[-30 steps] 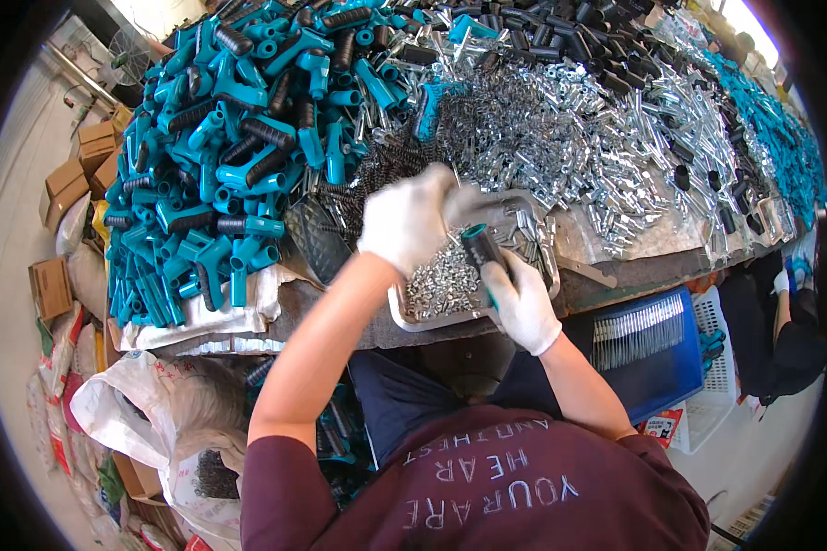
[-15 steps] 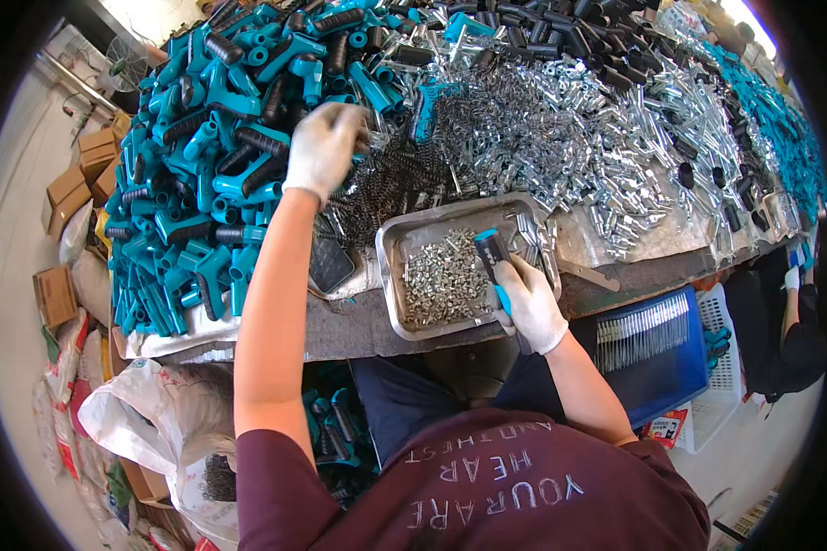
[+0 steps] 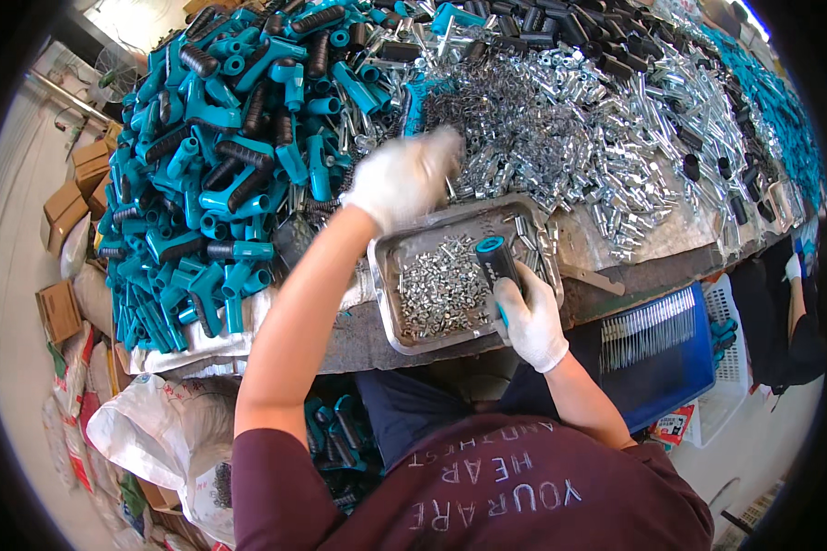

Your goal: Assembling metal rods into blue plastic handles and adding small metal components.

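Note:
My right hand (image 3: 531, 317), in a white glove, is wrapped round a teal and black tool handle (image 3: 494, 262). The handle stands nearly upright over the right part of a metal tray (image 3: 390, 317), with its round hollow end facing up. Small silver metal fittings (image 3: 441, 285) lie heaped in that tray. Beyond the tray's far rim is my gloved left hand (image 3: 404, 179), close to the pile of coiled springs (image 3: 487, 119). Motion smears its fingers, so whether they hold anything is hidden.
Teal and black handles (image 3: 202, 165) are piled high at the left. Silver metal parts (image 3: 560, 156) and black sleeves (image 3: 560, 28) spread over the back and right. A flat metal strip (image 3: 593, 278) lies right of the tray. A blue bin (image 3: 657, 354) stands below the table edge.
My left hand has moved right and slightly down, from beside the teal handles to beyond the tray. My right hand keeps its hold on the handle, which now stands more upright.

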`<action>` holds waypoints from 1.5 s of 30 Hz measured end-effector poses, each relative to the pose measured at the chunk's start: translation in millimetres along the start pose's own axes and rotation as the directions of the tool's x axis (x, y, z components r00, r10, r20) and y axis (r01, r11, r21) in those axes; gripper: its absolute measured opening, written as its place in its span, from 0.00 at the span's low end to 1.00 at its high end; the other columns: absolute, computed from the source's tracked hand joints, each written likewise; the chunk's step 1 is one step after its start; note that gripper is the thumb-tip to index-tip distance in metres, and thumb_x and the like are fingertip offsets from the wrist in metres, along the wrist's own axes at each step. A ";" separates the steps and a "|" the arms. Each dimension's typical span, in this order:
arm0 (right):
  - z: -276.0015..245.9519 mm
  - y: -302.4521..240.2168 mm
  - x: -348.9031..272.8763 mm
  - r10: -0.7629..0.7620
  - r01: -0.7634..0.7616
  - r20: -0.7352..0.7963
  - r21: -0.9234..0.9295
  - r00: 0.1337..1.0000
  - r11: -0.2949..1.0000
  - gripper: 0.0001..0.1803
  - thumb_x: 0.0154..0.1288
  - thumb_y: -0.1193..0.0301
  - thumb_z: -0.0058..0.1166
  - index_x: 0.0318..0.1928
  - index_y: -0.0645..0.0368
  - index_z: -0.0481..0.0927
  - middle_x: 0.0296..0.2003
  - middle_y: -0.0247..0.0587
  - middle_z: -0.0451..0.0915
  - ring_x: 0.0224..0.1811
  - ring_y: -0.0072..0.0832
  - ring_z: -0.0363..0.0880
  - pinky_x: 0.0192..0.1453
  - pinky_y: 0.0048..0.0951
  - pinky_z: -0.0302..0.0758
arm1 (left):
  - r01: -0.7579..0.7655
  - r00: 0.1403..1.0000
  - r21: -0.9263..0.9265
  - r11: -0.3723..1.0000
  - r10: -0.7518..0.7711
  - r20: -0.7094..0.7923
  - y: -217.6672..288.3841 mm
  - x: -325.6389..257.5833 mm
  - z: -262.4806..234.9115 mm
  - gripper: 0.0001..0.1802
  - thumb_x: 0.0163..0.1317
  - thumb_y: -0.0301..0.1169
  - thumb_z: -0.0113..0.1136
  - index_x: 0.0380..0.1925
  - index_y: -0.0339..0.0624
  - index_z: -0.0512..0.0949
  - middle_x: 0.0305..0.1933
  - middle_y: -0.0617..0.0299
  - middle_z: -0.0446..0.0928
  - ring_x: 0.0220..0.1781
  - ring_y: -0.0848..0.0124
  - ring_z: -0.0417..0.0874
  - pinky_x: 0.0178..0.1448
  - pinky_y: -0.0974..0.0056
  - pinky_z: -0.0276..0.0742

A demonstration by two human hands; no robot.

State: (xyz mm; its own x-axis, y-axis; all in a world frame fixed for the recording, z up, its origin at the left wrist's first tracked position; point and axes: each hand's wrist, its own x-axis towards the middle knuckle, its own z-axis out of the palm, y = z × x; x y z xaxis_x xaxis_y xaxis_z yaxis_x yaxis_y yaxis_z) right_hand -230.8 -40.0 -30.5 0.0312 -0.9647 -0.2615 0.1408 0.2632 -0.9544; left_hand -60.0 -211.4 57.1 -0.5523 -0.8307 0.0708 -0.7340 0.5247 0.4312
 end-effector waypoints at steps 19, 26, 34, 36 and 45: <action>-1.9 12.9 14.8 -0.085 0.083 -0.046 -0.031 0.995 0.996 0.18 0.71 0.59 0.52 0.41 0.65 0.76 0.24 0.30 0.73 0.27 0.17 0.69 0.32 0.24 0.67 | 0.636 0.764 0.123 0.762 -0.599 -0.241 -71.3 110.7 0.6 0.34 0.53 0.53 0.61 0.53 0.40 0.80 0.57 0.46 0.79 0.59 0.51 0.80 0.64 0.55 0.74; -3.9 10.2 12.4 -0.054 0.054 0.009 0.027 0.999 0.998 0.18 0.72 0.57 0.51 0.39 0.62 0.75 0.22 0.29 0.73 0.22 0.16 0.68 0.26 0.22 0.66 | 0.421 0.790 0.028 0.907 -0.351 -0.502 -64.6 44.1 -68.7 0.32 0.59 0.54 0.61 0.50 0.34 0.79 0.48 0.44 0.83 0.53 0.53 0.83 0.57 0.57 0.76; -11.1 5.2 -4.9 -0.109 0.123 0.108 -0.132 0.988 0.984 0.21 0.71 0.57 0.52 0.50 0.64 0.76 0.26 0.34 0.77 0.27 0.21 0.73 0.32 0.27 0.71 | 0.111 0.993 -0.236 0.965 -0.120 -0.023 14.5 -84.1 -77.3 0.29 0.65 0.38 0.60 0.60 0.28 0.72 0.48 0.57 0.81 0.45 0.75 0.78 0.52 0.67 0.76; -10.4 7.0 -8.8 -0.169 0.191 0.125 -0.192 0.978 0.963 0.22 0.70 0.58 0.53 0.50 0.66 0.76 0.29 0.40 0.79 0.30 0.28 0.76 0.38 0.32 0.74 | 0.050 0.997 -0.229 0.972 -0.060 -0.038 15.9 -90.5 -73.2 0.28 0.64 0.38 0.61 0.59 0.28 0.73 0.47 0.56 0.81 0.44 0.75 0.79 0.51 0.67 0.77; 4.7 -7.9 -41.9 -0.286 0.336 0.178 -0.533 0.942 0.776 0.25 0.66 0.54 0.56 0.52 0.64 0.76 0.33 0.57 0.82 0.35 0.50 0.84 0.41 0.42 0.78 | 0.140 0.926 -0.070 0.988 -0.105 0.363 47.9 -105.0 -69.7 0.19 0.65 0.39 0.58 0.43 0.32 0.78 0.31 0.51 0.80 0.34 0.62 0.80 0.43 0.59 0.76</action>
State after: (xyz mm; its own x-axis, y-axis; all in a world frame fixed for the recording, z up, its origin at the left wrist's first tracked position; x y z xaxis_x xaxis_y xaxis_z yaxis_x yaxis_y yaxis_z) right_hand -228.6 -1.7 -11.4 0.1649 -0.9849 0.0524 -0.4077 -0.1164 -0.9057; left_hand -9.6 -112.0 133.1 -0.5775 -0.7567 -0.3065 -0.7746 0.3892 0.4985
